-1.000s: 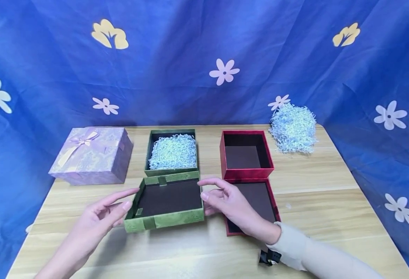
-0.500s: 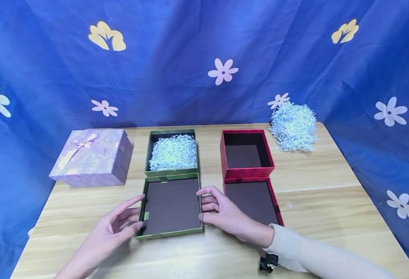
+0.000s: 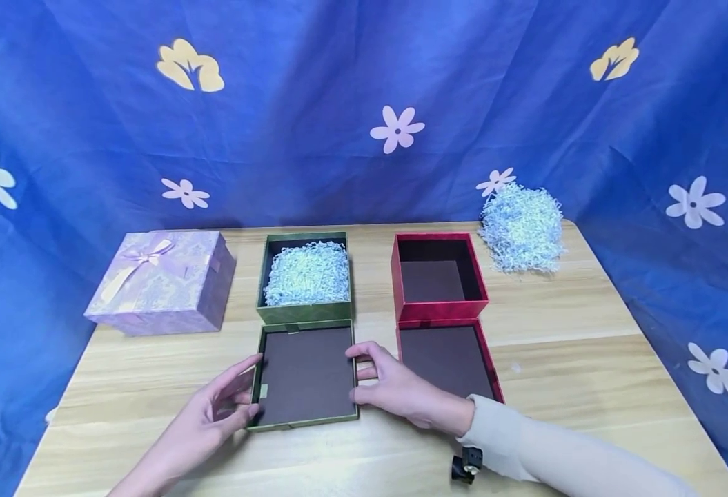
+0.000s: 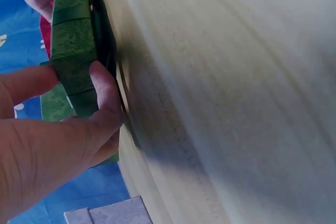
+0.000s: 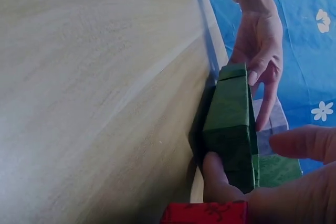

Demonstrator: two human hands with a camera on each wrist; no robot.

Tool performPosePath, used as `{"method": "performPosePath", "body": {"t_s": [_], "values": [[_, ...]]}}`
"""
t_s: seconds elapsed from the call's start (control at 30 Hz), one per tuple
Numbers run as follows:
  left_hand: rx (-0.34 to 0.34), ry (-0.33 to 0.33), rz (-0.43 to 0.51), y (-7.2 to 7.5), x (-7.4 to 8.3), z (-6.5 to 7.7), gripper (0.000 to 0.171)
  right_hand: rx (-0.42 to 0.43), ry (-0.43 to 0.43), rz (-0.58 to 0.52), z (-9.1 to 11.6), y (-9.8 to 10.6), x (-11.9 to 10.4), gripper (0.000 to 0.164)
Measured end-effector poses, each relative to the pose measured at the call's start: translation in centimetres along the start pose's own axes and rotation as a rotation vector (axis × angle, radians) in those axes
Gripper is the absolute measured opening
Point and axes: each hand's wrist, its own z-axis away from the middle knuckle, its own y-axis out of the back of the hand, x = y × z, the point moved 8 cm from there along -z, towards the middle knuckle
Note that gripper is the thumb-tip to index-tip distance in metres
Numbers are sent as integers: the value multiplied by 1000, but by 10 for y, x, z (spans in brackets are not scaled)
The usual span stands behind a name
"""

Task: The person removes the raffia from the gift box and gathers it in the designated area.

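A shallow green box lid lies inside up in front of the green box, its dark lining showing. My left hand holds its left edge; in the left wrist view the thumb and forefinger pinch the lid's wall near a corner. On the opposite edge is my right hand, thumb against the outer wall and forefinger reaching over the rim. In the right wrist view the lid appears close over the table. Pale blue shredded paper fills the green box.
To the right stands an open red box with its red lid before it, partly behind my right forearm. A lilac gift box with a ribbon bow sits at left. More shredded paper is heaped at the table's back right.
The green lid has gone from tilted and raised to lying flat in front of the green box, then shifted slightly toward me. Both hands have moved with it.
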Motion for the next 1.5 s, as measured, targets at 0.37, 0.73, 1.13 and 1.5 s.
{"method": "performPosePath", "body": {"t_s": [0.37,0.73,1.13,1.5], "values": [[-3,-24,6,1,-2,-3,85,-26,3,-5,-6,1,-9,66],[82,-106,-119,26,36,-24,96,82,221,131,-6,35,-67,84],[132,-234,-23,42,64,-63,109,140,351,192,-26,44,-124,91],[90,-141,42,39,56,-98,121,90,358,477,-68,29,-155,99]]}}
